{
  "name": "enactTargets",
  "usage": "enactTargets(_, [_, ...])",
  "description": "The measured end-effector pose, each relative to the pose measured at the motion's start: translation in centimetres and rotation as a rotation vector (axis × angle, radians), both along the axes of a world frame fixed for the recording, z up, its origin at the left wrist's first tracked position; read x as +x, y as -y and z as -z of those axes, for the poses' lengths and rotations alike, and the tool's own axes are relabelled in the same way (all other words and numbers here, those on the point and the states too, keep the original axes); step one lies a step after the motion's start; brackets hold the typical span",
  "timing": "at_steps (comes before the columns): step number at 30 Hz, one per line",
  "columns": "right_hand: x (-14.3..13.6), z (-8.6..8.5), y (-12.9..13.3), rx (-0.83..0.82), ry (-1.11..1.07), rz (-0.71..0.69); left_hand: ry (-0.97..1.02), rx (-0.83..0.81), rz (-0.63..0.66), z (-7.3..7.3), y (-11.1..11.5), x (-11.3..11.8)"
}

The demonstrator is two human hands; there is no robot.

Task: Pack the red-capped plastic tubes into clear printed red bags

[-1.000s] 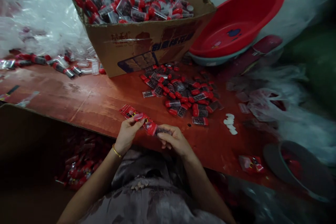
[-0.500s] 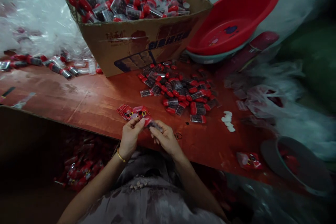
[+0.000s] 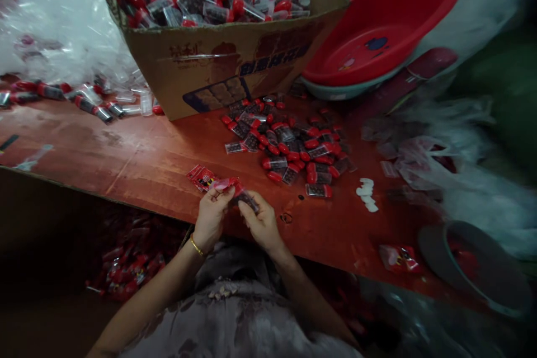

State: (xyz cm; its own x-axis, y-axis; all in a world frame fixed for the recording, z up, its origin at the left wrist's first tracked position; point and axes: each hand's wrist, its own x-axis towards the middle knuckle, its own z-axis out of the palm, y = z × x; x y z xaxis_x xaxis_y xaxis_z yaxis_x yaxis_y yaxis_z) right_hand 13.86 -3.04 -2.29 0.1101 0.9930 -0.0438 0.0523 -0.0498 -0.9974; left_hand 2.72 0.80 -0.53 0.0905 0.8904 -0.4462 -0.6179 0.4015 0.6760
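Note:
My left hand (image 3: 212,212), with a gold bracelet at the wrist, pinches a red printed packet (image 3: 230,183). My right hand (image 3: 260,221) is closed on a small clear container with dark contents (image 3: 246,199), which meets the packet between the hands. Just beyond my left hand, more red printed packets (image 3: 201,177) lie on the table. A heap of small clear containers with red caps (image 3: 289,145) spreads beyond my right hand.
A cardboard box (image 3: 168,78) full of red-capped containers stands at the back of the table (image 3: 126,151). Right of it are a red basin (image 3: 377,28), white pieces (image 3: 367,194), plastic bags (image 3: 465,162) and a grey container (image 3: 495,268).
The packet and the container have come together more closely between my hands. The camera view has shifted slightly. Both hands keep their hold.

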Motion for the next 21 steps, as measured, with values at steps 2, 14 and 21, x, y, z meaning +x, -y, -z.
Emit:
enactTargets(2, [-0.3, 0.2, -0.1, -0.003, -0.034, -0.018, -0.003, 0.02, -0.017, -0.2, 0.0, 0.0])
enactTargets(14, [-0.6, 0.0, -0.6, -0.037, -0.205, 0.024, -0.195, 0.194, 0.103, 0.4, 0.6, 0.3])
enactTargets(21, [-0.3, -0.1, -0.5, -0.073, -0.252, -0.143, -0.192, 0.222, 0.231, -0.5, -0.3, -0.4])
